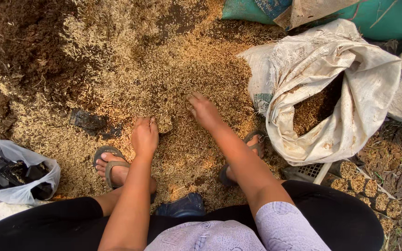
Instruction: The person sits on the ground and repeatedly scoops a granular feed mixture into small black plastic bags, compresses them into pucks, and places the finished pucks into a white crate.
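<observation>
Soft even daylight, sharp focus

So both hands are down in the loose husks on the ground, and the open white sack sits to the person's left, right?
Not quite. The head view shows the white sack on the person's right, beside the right hand. The rest holds: both hands, the left hand too, are down in the loose husks on the ground.

Your left hand [144,135] rests palm down on the wide spread of golden-brown rice husks [164,69] covering the dark soil, its fingers curled into a small heap, while your right hand [204,110] reaches further out, fingers pressed flat into the same husks. Just right of that hand gapes an open white woven plastic sack [350,74], partly filled with husk. A clear plastic bag holding black pieces [12,174] lies at your far left, beside your sandalled left foot [111,168]
</observation>
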